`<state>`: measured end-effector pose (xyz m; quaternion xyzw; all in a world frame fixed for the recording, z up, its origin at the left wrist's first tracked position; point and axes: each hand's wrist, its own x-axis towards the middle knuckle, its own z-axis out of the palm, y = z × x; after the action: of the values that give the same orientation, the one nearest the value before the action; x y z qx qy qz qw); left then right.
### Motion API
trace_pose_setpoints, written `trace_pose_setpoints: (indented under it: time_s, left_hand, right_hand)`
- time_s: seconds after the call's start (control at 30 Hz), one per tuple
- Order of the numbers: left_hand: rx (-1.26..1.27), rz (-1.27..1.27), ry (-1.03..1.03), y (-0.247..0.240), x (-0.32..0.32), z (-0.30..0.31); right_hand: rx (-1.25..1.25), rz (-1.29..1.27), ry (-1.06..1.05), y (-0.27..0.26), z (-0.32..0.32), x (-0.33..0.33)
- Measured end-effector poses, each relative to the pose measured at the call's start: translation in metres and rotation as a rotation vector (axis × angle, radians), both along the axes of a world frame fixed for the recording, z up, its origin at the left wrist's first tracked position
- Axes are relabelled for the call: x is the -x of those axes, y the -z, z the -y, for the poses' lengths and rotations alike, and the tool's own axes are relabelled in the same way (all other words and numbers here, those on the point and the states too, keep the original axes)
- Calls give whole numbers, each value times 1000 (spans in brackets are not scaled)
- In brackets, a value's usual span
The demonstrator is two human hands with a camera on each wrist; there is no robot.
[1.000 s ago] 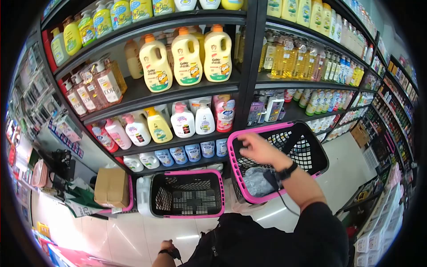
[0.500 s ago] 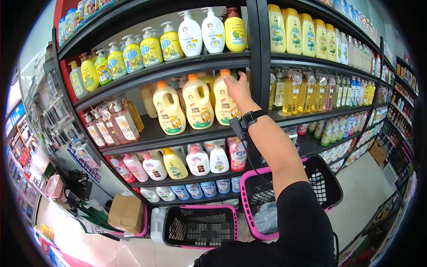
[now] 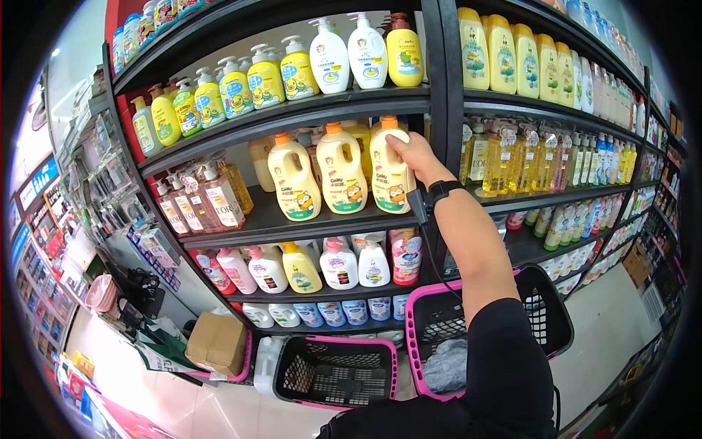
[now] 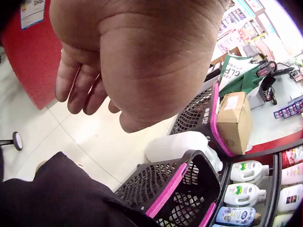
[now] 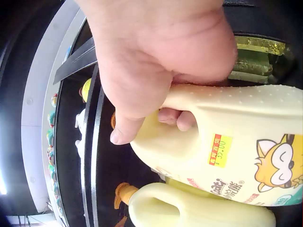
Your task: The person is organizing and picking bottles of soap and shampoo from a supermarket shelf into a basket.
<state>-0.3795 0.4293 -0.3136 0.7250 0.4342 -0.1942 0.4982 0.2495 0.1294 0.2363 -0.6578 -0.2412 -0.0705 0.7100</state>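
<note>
Honestly the middle shelf [image 3: 257, 212] had a decent gap between the pink pump bottles [image 3: 222, 203] and the left jug [image 3: 294, 186], but its right end was tight, with the middle jug [image 3: 341, 175], black upright [image 3: 450, 88] and upper shelf [image 3: 292, 116] crowding the right jug [image 3: 389, 175].

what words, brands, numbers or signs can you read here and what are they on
"Coati 小浣熊": bottle in the right hand's grip
"百货", "35.00": its price sticker
"L'OR": pump bottle, shelf left
"六神": yellow bottle, upper right
"GLP": green-and-white bag
The other labels are mostly too small or blurred.
</note>
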Motion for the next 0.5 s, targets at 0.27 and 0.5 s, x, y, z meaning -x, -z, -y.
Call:
trace_pose_setpoints:
  time_s: [0.27, 0.5]
  left_hand:
    - [11, -1, -62, 2, 12, 10]
    - [57, 159, -372, 0, 58, -15]
  right_hand:
    - [-233, -162, -10, -5, 11, 25]
    - [-112, -218, -292, 21, 38, 108]
